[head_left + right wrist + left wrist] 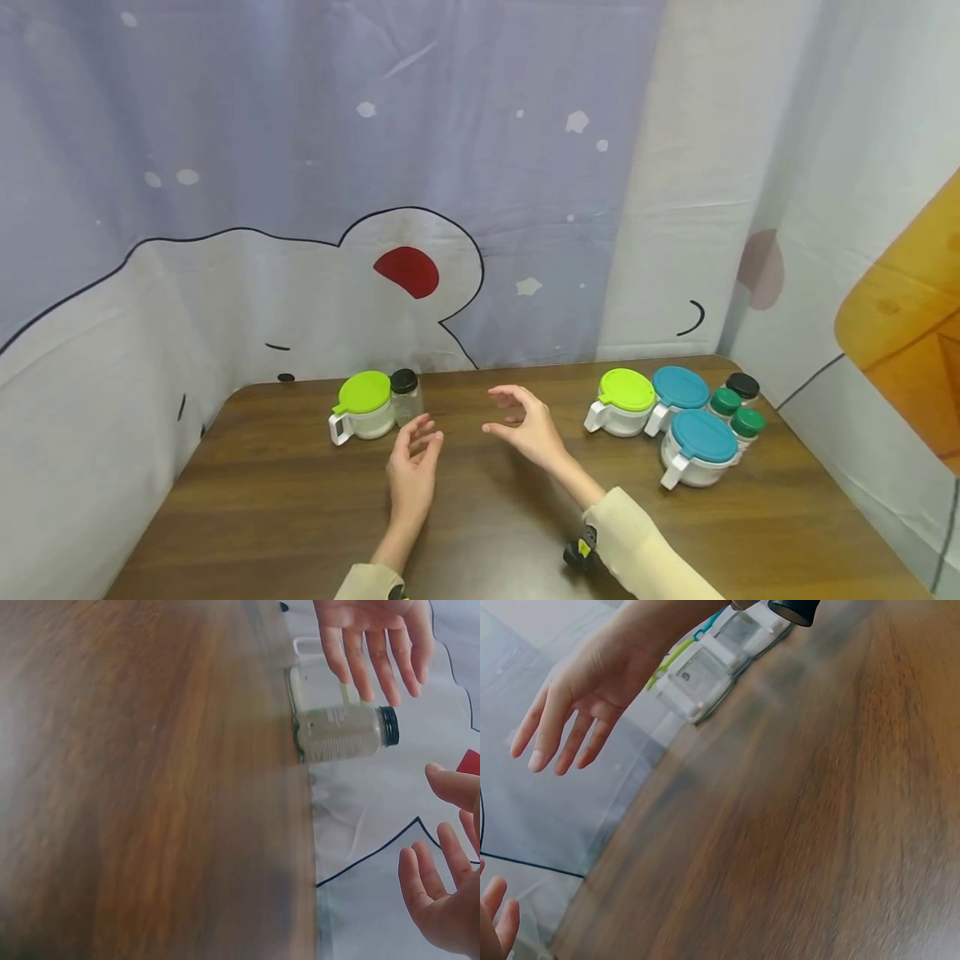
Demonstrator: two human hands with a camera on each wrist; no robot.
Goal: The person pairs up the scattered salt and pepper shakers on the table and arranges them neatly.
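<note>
a curtained-off corner; whether it belongs to a home or a workplace cannot be told. cartoon-printed cloth (525, 183) hangs behind the wood-grained table (277, 492) and down its left and right sides. kitchen-style lidded pots (366, 402) and small capped jars (407, 403) stand on the table.

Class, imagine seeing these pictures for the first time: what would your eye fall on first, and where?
Most likely the left hand and the right hand, both empty and apart near the middle of the wooden table. Next come the bright lids: a lime lid left of the hands, and another lime lid beside two blue lids to their right. Behind, a red patch stands out on the backdrop.
</note>
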